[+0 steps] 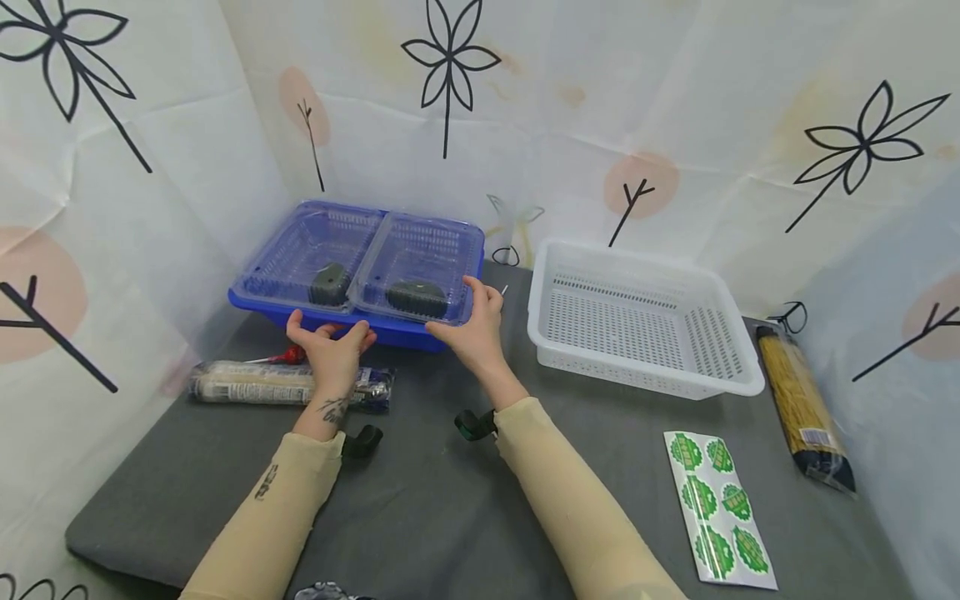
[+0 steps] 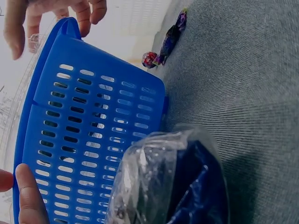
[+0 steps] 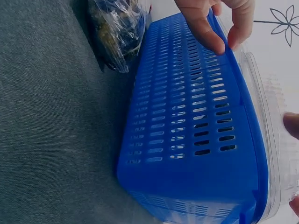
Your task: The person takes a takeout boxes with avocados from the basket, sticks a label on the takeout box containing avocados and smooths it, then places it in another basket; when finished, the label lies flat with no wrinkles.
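Note:
A blue slotted basket (image 1: 408, 335) stands at the back left, holding two clear plastic containers (image 1: 427, 242) side by side. Inside each shows a dark, rounded item (image 1: 416, 297), its kind unclear through the plastic. My left hand (image 1: 330, 350) is at the basket's front; its thumb and a finger pinch the rim (image 3: 238, 79). At the front right corner, my right hand (image 1: 476, 329) grips the right-hand clear container, thumb in front and fingers along its side. Its fingertips (image 3: 292, 122) show beside the plastic in the right wrist view.
A noodle packet (image 1: 255, 383) lies before the basket, a small red thing (image 1: 292, 356) beside it. A white basket (image 1: 645, 367) stands to the right, with a spaghetti packet (image 1: 802, 400) beyond. A green sticker sheet (image 1: 720, 508) lies nearer. A wrapped candy (image 2: 170, 44) rests on the grey surface.

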`<control>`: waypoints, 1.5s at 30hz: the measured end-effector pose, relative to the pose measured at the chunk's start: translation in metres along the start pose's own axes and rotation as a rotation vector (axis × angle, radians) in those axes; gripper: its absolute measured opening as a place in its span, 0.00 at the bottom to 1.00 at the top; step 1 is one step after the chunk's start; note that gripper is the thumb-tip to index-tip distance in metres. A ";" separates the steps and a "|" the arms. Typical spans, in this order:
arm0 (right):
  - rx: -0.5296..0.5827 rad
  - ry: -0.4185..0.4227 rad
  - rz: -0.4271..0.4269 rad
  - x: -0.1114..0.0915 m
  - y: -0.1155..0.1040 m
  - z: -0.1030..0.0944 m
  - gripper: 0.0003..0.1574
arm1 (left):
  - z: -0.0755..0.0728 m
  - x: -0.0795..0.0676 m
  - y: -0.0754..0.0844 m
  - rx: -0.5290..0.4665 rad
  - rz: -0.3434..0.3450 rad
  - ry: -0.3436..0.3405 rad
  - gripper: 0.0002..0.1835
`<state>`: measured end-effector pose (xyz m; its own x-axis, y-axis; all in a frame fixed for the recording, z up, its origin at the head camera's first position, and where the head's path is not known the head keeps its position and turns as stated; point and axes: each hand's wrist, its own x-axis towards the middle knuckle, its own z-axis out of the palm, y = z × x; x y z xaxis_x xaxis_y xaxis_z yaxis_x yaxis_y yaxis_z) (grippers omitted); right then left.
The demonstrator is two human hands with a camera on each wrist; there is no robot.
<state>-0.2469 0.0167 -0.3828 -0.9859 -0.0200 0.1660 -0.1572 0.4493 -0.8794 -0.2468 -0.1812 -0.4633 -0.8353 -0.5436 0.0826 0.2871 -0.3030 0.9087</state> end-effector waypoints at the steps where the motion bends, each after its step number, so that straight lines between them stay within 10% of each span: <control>1: -0.025 -0.005 0.007 0.001 -0.001 0.000 0.53 | 0.001 0.000 0.001 -0.001 -0.003 0.000 0.52; 17: 0.012 -0.133 0.096 0.014 0.005 -0.007 0.58 | 0.001 -0.002 0.002 -0.020 0.010 -0.006 0.52; 33: -0.188 -0.083 -0.009 0.013 0.002 -0.007 0.41 | 0.000 -0.003 0.006 -0.017 -0.022 -0.010 0.51; 45: -0.078 -0.086 -0.060 0.015 -0.004 -0.011 0.38 | -0.001 0.001 0.001 -0.057 -0.023 -0.004 0.52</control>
<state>-0.2601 0.0244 -0.3717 -0.9766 -0.1238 0.1757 -0.2146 0.5133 -0.8310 -0.2470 -0.1835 -0.4625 -0.8440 -0.5326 0.0633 0.2934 -0.3595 0.8858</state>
